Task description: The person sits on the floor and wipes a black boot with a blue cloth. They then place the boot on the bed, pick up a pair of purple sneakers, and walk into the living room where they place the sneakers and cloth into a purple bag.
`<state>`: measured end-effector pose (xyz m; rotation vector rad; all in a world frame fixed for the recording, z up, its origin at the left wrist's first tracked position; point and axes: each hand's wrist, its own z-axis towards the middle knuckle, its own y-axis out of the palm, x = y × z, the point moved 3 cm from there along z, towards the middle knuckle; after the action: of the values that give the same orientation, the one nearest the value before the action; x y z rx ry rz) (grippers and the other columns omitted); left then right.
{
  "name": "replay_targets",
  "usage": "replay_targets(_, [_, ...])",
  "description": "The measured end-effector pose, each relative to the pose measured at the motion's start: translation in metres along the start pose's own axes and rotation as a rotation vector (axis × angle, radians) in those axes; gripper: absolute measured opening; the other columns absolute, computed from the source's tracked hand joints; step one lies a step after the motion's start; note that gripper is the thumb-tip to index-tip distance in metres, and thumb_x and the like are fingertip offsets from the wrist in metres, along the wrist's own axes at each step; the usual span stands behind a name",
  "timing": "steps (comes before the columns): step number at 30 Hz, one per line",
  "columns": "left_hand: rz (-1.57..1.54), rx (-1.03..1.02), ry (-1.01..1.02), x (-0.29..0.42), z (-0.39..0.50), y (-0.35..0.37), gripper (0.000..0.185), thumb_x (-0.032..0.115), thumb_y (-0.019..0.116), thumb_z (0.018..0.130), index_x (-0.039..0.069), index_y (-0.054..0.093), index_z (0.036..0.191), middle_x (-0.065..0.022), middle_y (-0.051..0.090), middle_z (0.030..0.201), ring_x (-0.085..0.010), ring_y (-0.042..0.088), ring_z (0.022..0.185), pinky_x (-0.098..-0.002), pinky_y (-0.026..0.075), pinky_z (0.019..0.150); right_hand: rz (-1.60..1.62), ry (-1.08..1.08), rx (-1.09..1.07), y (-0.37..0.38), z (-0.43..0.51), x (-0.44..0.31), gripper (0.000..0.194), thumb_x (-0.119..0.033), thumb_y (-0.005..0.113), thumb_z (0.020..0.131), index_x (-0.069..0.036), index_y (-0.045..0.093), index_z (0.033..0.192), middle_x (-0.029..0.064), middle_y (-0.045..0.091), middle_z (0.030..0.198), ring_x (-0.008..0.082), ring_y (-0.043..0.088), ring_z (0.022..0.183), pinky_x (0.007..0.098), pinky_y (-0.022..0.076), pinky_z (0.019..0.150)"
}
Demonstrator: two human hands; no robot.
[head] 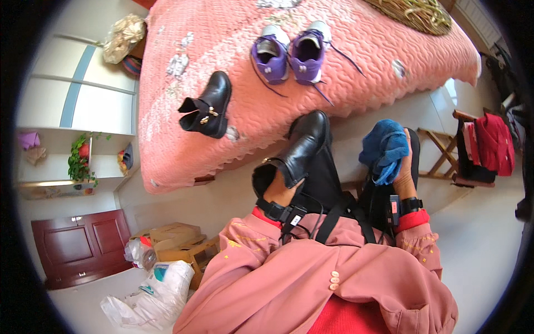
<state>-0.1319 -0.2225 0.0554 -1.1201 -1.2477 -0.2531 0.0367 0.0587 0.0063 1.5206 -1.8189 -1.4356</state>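
A black leather ankle boot with a gold-coloured trim is held over my lap, its toe pointing away from me. My left hand reaches into the boot's opening, so its fingers are hidden. On the right, my right hand grips a bunched blue cloth, apart from the boot. The matching black ankle boot, with gold-coloured chain trim, lies on the pink quilted bedspread. Farther along the bedspread, a pair of purple and white sneakers sits with loose laces.
A woven straw item lies at the bed's far right. Folding wooden stools stand at right, one bearing red and black clothing. At lower left are a cardboard box, a wooden stool and white plastic bags.
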Motion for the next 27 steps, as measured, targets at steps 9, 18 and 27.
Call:
replay_targets(9, [0.102, -0.08, -0.133, 0.009, 0.003, 0.0, 0.052, 0.016, 0.065, 0.091, 0.0, 0.047, 0.136, -0.0179, 0.052, 0.136, -0.0327, 0.048, 0.127, -0.0386, 0.037, 0.107, 0.006, 0.15, 0.008, -0.02, 0.019, 0.018, 0.061, -0.056, 0.047, 0.096, -0.002, 0.059, 0.121, 0.0147, 0.067, 0.112, 0.0284, 0.066, 0.096, 0.0414, 0.0533, 0.092])
replay_targets(18, [0.174, -0.082, -0.089, 0.021, 0.011, 0.01, 0.049, 0.026, 0.064, 0.092, 0.004, 0.052, 0.134, -0.0155, 0.055, 0.137, -0.0309, 0.05, 0.127, -0.0391, 0.039, 0.105, -0.116, 0.172, 0.199, -0.02, 0.022, 0.021, 0.071, -0.065, 0.047, 0.091, -0.003, 0.059, 0.124, 0.0149, 0.067, 0.112, 0.0254, 0.067, 0.091, 0.0366, 0.0561, 0.084])
replay_targets(27, [0.185, -0.147, -0.008, 0.012, 0.007, 0.033, 0.05, 0.025, 0.058, 0.096, 0.004, 0.046, 0.139, -0.0151, 0.05, 0.14, -0.0289, 0.049, 0.127, -0.0397, 0.038, 0.107, -0.141, 0.209, 0.199, -0.018, 0.025, 0.022, 0.069, -0.064, 0.047, 0.091, -0.003, 0.06, 0.121, 0.0142, 0.067, 0.106, 0.0242, 0.067, 0.084, 0.0327, 0.0561, 0.069])
